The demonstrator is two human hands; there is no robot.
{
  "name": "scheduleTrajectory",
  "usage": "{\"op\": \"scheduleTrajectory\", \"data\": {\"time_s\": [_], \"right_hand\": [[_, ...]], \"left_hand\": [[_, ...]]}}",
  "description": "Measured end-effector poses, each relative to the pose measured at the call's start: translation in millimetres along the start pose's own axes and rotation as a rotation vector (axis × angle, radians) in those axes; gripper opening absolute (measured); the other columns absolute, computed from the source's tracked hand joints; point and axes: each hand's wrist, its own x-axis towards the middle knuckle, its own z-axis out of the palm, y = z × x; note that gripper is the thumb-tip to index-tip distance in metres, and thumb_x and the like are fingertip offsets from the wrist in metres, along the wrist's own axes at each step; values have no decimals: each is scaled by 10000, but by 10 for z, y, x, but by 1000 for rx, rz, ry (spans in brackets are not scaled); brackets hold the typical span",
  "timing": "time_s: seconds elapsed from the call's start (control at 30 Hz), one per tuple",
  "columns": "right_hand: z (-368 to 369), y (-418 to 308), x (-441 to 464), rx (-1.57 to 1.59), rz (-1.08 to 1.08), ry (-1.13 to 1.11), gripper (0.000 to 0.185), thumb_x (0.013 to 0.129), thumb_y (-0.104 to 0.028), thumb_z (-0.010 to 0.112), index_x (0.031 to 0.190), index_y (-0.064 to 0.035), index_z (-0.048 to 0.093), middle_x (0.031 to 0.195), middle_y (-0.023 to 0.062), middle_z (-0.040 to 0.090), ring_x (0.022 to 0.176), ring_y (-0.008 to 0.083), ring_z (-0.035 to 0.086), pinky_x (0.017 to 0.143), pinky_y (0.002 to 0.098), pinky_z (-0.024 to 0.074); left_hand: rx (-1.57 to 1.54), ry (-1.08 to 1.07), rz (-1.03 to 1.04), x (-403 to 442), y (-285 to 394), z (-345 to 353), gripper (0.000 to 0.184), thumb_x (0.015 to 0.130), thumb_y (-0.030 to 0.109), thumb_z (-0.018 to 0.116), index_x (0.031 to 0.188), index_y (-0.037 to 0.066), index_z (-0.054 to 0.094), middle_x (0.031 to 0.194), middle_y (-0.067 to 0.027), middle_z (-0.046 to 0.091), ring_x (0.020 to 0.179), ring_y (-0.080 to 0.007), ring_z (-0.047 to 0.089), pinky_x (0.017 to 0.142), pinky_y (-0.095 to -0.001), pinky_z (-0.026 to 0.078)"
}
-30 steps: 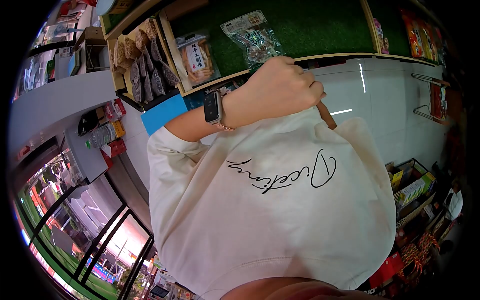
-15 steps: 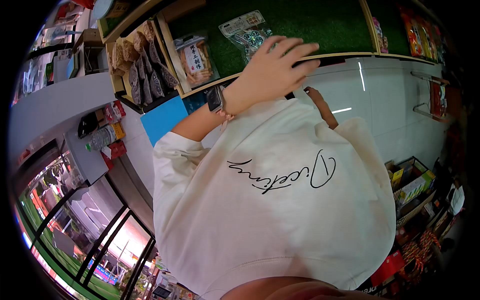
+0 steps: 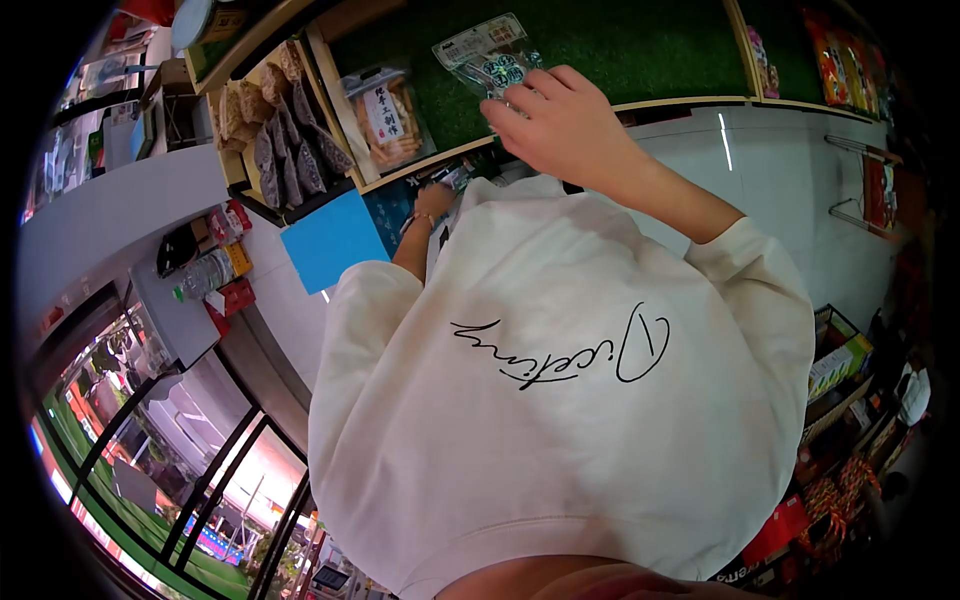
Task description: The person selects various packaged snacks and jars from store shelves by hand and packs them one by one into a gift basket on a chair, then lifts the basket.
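A clear plastic packet (image 3: 492, 58) with a pale printed header lies on the green turf of the shelf. My right hand (image 3: 555, 115) reaches over from the right, its bent fingers closed on the packet's lower end. The fingertips cover part of the packet. Below the shelf's front edge, my left hand (image 3: 433, 200) is lowered beside dark printed material. Its fingers are small and partly hidden, so their grip does not show. To the left of the clear packet stands a bag of stick snacks (image 3: 388, 120) with a white label.
A wooden bin (image 3: 228, 165) at the left holds several brown and dark purple packets. The wooden rim (image 3: 680, 103) runs along the shelf front. Below is a blue panel (image 3: 335, 240). Colourful packets (image 3: 845, 70) stand at the far right, a box (image 3: 838, 365) lower down.
My left hand, spread by the clear packet before, has dropped below the shelf edge. My right hand has come up from below and closed on the packet.
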Motion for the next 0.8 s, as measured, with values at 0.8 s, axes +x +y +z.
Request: {"op": "scheduleTrajectory", "data": {"time_s": [0.8], "right_hand": [[0, -511, 377, 88, -310, -229, 169, 537, -117, 612, 572, -100, 448, 518, 7, 500, 530, 134, 514, 388, 239, 376]], "left_hand": [[-561, 4, -244, -110, -197, 652, 369, 779, 326, 508, 1004, 66, 644, 997, -188, 628, 970, -322, 587, 845, -345, 445]]}}
